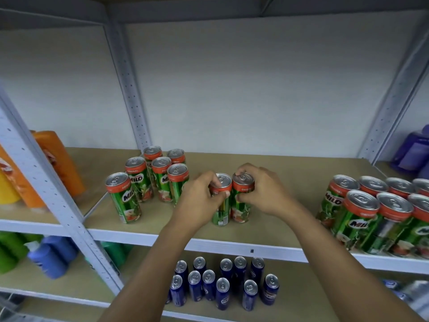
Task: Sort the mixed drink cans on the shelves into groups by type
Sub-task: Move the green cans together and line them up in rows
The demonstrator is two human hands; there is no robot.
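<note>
Lower shelf (301,298), nearest: a loose cluster of blue cans (222,283) standing upright, silver tops showing, between the two forearms. To the left on the same level, blue bottles (50,260) and green bottles (9,249), blurred.

Middle shelf (162,219), brown board with a pale metal front edge. Both hands work at its centre. Left hand (199,196) grips the top of one green Milo can (221,201), thumb and fingers curled round the red band. Right hand (262,189) grips the top of a second Milo can (242,198) the same way. The two cans stand upright, side by side and touching; whether they rest on the board or are slightly lifted I cannot tell.

Left of the hands: a group of six Milo cans (148,175), upright, close together, running back toward the rear upright post (126,80).

Right of the hands, well apart: a tighter block of Milo cans (371,212) at the shelf's right end, partly cut off by the frame edge.

Far left bay: orange bottles (58,159) and a yellow one (7,189). Far right bay: a purple container (413,149), blurred. Behind all, a plain grey wall (255,89).
</note>
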